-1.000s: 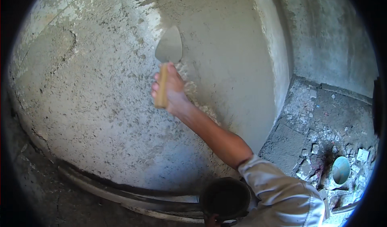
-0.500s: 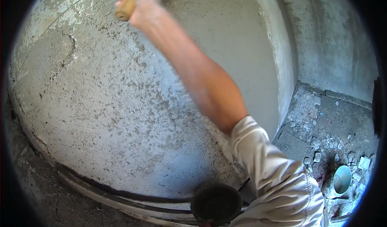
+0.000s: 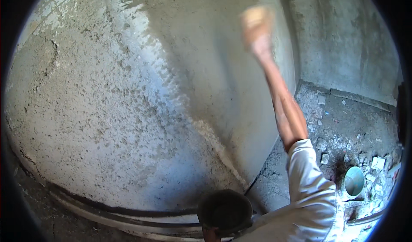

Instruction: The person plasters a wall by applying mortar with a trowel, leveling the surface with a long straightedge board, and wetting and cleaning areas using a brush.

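Observation:
My right hand [image 3: 258,38], smeared by motion, is raised on an outstretched arm in front of the smooth grey plaster [image 3: 189,40]. Its fingers are closed round the pale wooden handle [image 3: 255,15] of a trowel; I cannot make out the blade. At the lower edge, my left hand [image 3: 211,234] grips the rim of a dark, round mortar bucket [image 3: 225,212] close to my body. What lies inside the bucket is too dark to tell. Left of the smooth plaster, the wall is rough and speckled with mortar [image 3: 107,126], with a ragged edge between them.
A teal bucket [image 3: 354,182] stands on the floor at the right, among rubble and broken tile pieces [image 3: 377,163]. Another grey wall [image 3: 343,40] meets the plastered one at a corner. Along the rough wall's foot runs a long pale ledge or board [image 3: 98,219].
My right hand has swung with the trowel from the upper left, over the rough wall's edge, rightward and slightly down. The view has shifted a little; my left hand still holds the mortar bucket.

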Tool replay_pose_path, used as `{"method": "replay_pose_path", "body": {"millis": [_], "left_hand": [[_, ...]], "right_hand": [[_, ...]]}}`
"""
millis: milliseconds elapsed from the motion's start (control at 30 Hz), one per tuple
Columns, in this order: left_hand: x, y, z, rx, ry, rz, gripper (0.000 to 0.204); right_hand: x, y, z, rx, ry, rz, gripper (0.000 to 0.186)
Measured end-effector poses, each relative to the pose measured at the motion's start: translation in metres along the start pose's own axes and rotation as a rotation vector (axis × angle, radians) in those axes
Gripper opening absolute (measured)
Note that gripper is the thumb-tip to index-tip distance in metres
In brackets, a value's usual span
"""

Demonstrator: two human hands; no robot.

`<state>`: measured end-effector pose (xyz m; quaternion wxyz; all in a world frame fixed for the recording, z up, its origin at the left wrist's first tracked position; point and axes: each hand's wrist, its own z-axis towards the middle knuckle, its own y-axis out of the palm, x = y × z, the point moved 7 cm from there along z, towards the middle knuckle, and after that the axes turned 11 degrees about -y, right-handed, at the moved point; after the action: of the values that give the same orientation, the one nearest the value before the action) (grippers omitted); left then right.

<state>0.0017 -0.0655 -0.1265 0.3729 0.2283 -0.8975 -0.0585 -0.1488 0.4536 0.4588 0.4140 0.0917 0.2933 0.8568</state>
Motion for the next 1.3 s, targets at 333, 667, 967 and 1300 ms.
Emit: {"method": "replay_pose_path", "body": {"millis": [333, 667, 967, 1300], "left_hand": [[0.026, 0.018, -0.004, -0.037, 0.022, 0.044, 0.072], [0.025, 0.078, 0.033, 0.083, 0.517, 0.807, 0.064], [0.035, 0.121, -0.010, -0.179, 0.662, 0.880, 0.073], [0.032, 0.096, 0.005, -0.172, 0.037, 0.201, 0.052]], "right_hand": [[-0.224, -0.135, -0.288, -1.631, 0.727, 0.554, 0.048], [-0.224, -0.302, -0.417, -2.097, 0.651, -0.298, 0.036], [-0.237, -0.314, -0.470, -2.059, 1.187, 0.284, 0.036], [-0.301, -0.310, -0.483, -0.135, 2.656, 1.236, 0.044]]}}
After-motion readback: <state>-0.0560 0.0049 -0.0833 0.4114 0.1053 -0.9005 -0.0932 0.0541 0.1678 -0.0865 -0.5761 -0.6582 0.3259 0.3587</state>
